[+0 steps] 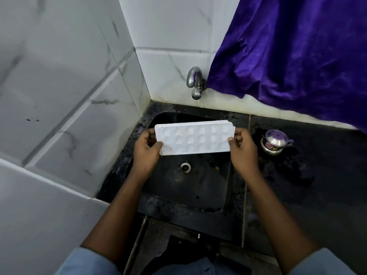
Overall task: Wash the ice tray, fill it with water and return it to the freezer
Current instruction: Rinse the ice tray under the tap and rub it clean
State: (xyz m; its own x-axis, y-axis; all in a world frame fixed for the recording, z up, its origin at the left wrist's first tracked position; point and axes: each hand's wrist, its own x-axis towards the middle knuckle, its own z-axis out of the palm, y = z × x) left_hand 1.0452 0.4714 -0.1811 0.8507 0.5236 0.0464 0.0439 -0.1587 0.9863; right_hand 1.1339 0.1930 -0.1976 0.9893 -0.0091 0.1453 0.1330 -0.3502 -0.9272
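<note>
**Ice tray (193, 138) held over the sink (198, 187), below the tap (195, 82)**
The left grip (146, 151) pinches the tray's 9 o'clock end and the right grip (243, 149) its 3 o'clock end, thumbs on top. The tray hangs above the basin, with the tap at 12 o'clock and no water visible. A good wash likely means freeing one grip for the tap, then tilting the tray so water runs toward the drain (185, 167) at 6 o'clock.

Both forearms reach forward, left hand (146, 150) and right hand (243, 150) pinching, thumbs on top.
</note>
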